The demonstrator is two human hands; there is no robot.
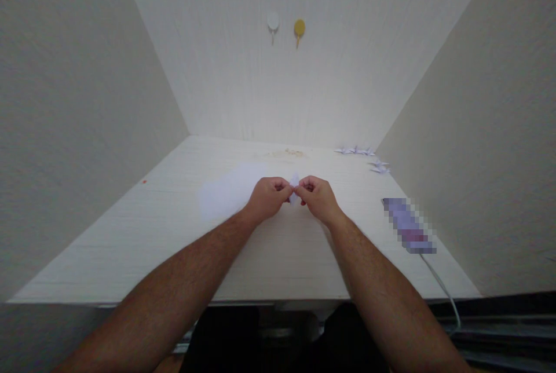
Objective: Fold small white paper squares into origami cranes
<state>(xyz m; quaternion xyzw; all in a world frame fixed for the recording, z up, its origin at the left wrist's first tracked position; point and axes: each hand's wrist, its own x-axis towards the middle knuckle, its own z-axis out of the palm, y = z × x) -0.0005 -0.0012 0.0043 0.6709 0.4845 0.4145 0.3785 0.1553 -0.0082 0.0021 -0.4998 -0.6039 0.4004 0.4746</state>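
Note:
Between my two hands, above the middle of the white table (282, 269), is a small folded piece of white paper (294, 180). My left hand (271, 196) pinches its left side between thumb and fingers. From the other side, my right hand (317, 196) pinches it the same way, with the fingertips of both hands almost touching. The fingers partly cover the paper, so its exact folded shape is hard to make out. A flat stack or sheet of white paper (223, 190) lies on the table just left of my left hand.
Several folded paper cranes (356, 151) line the back right corner, with more cranes (380, 167) beside the right wall. A pixelated phone-like device (408, 225) with a cable (443, 289) lies at right. Two hooks, one white (273, 22) and one yellow (299, 28), are on the back wall.

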